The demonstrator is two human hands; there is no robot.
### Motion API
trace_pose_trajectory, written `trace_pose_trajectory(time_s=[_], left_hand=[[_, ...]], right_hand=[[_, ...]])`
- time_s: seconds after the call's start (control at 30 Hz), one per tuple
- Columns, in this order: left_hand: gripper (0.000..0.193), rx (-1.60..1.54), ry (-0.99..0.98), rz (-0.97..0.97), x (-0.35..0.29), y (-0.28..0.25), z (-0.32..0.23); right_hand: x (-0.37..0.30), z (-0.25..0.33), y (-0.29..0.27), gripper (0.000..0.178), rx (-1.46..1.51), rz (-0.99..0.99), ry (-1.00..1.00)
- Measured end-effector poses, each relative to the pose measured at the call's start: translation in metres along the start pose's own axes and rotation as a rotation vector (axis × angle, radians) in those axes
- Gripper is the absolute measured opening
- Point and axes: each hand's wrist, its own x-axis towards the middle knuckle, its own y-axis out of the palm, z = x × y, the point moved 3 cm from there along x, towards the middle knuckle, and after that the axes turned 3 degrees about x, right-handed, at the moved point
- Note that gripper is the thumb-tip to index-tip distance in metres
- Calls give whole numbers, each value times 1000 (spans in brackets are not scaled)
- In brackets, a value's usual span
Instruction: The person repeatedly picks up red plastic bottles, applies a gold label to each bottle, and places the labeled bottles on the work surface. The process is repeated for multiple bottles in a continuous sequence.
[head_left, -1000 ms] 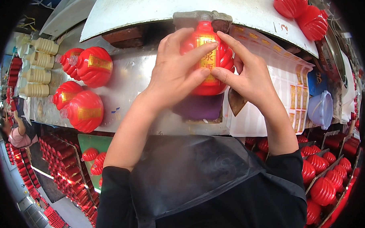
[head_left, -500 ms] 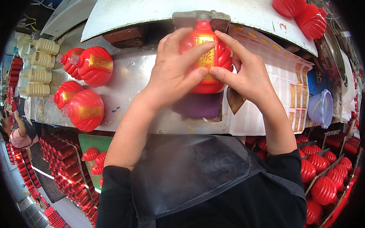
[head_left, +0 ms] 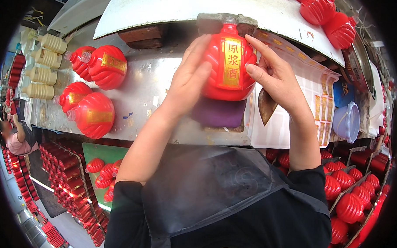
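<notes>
A ribbed red bottle with a clear neck lies on the bench in front of me, a gold label running down its middle. Its neck end rests at a grey notched block, and a purple cloth shows beneath its base. My left hand, slightly blurred, lies along the bottle's left side with its fingers stretched out. On the other side my right hand steadies the bottle, thumb on its front edge and index finger by its shoulder. The right hand's lower fingers are partly hidden.
Several labelled red bottles lie to the left beside cream-coloured bottles. A label sheet and a brown pointed piece are on the right, near a lilac bucket. Crates of red bottles flank me; a person is far left.
My thumbs and fingers have drawn back from the label to the bottle's sides, uncovering it. The left hand has flattened. The view has shifted slightly.
</notes>
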Motion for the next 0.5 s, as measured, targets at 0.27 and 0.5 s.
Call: trace_pose_trajectory(time_s=[0.27, 0.5], left_hand=[[68, -76, -93, -41, 3, 5, -2], [74, -125, -188, -117, 6, 13, -8]], right_hand=[[5, 14, 7, 72, -116, -44, -1], [8, 14, 7, 73, -165, -46, 20]])
